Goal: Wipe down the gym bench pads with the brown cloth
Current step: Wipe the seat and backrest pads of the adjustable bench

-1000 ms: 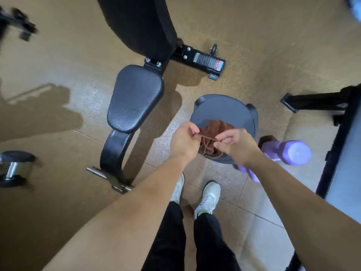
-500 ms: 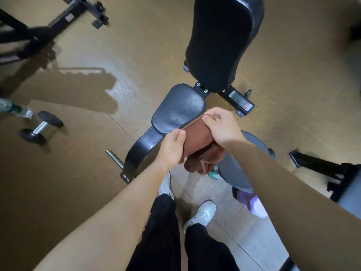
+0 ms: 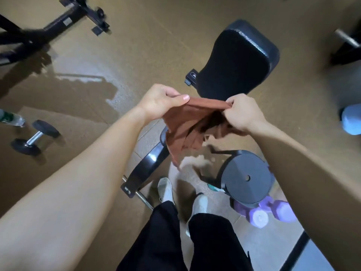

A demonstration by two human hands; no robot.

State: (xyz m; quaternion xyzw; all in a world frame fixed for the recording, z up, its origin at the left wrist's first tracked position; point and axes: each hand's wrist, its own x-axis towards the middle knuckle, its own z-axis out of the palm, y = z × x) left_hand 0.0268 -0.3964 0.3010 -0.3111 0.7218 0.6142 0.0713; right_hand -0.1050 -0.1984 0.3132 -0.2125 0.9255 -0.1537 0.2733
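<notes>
The brown cloth [image 3: 187,122] hangs stretched between both hands, in the air above the bench. My left hand [image 3: 160,100] pinches its left edge and my right hand [image 3: 242,112] grips its right edge. Beyond them stands the black back pad [image 3: 234,61] of the gym bench, tilted upright. The seat pad is almost wholly hidden behind the cloth and my hands. The bench's black front leg [image 3: 148,169] shows below the cloth.
A round black stool [image 3: 248,177] stands at lower right, with purple dumbbells [image 3: 269,212] beside it. A black dumbbell [image 3: 35,137] and a bottle [image 3: 11,118] lie at left. A black frame [image 3: 58,20] is at upper left. My feet [image 3: 166,190] stand by the bench leg.
My hands have lifted the cloth off the stool, carried it over the bench and spread it out from a bunch. My view has moved towards the back pad.
</notes>
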